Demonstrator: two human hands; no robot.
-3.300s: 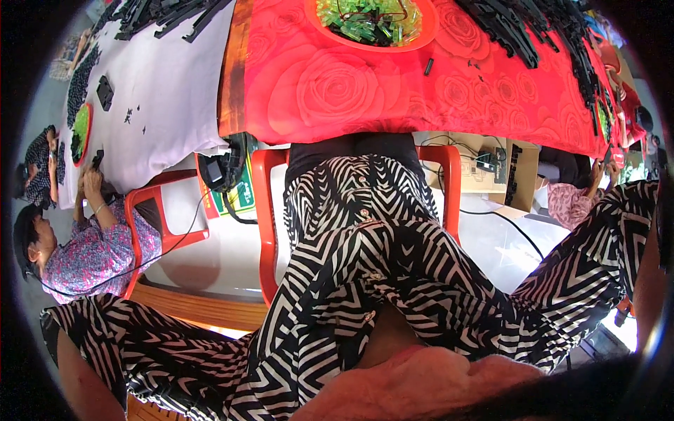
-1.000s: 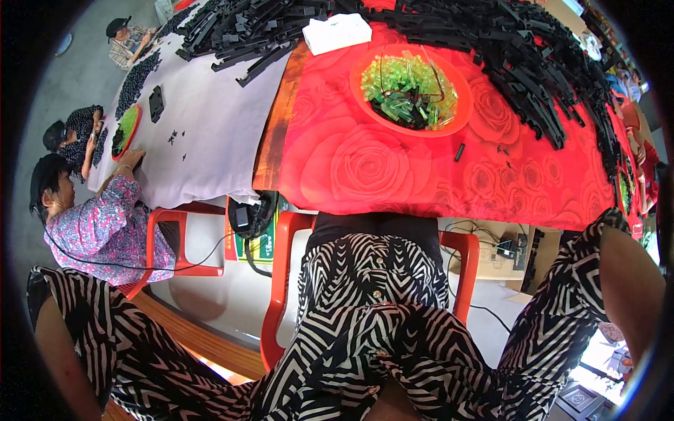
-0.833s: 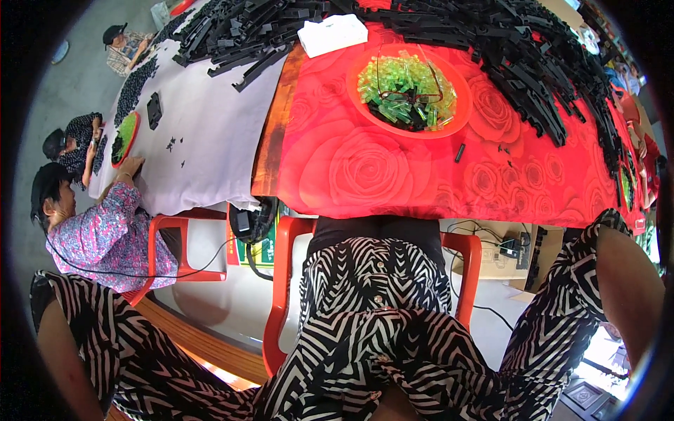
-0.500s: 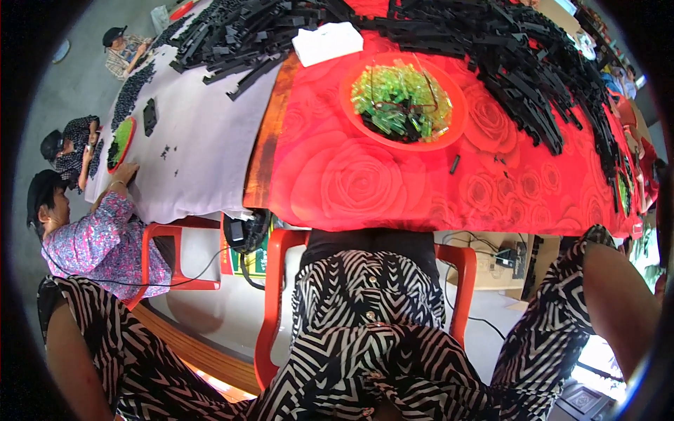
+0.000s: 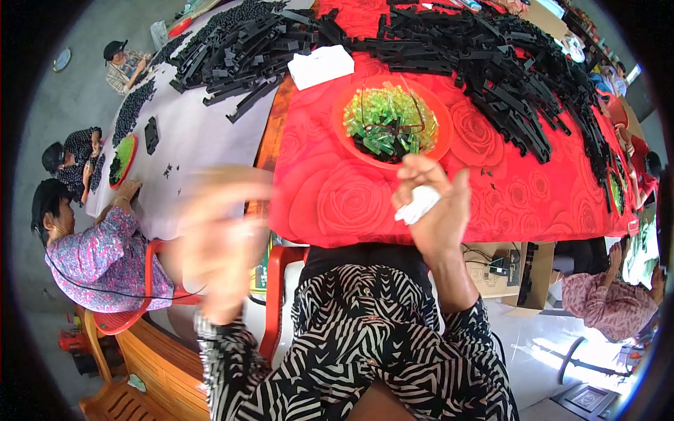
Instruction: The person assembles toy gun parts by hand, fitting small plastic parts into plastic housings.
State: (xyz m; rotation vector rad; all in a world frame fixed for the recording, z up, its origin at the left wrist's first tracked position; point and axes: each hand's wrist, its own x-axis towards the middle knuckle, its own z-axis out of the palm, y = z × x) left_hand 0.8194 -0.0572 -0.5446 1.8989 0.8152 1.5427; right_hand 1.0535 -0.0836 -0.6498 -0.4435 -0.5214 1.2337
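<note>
A white wad [image 5: 420, 204] is held in the right hand [image 5: 444, 214], over the near edge of the red cloth [image 5: 337, 193]; its fingers are curled around the wad and the thumb is held apart. The left hand [image 5: 221, 231] is raised by the near right corner of the grey cloth [image 5: 214, 133], blurred by motion; whether anything is gripped in it cannot be told. Both hands have just been brought into view, so the right is now occupied by the wad. Its fingertips are seen close to the near rim of the plate [image 5: 445, 133]; contact cannot be made out. Green and yellow tubes [image 5: 379, 144] are piled in the plate, with glasses [image 5: 411, 130] laid on top. Farther back, a white packet [image 5: 321, 67] is placed by the red cloth's left edge, and black parts [image 5: 498, 91] are heaped toward the far edge.
</note>
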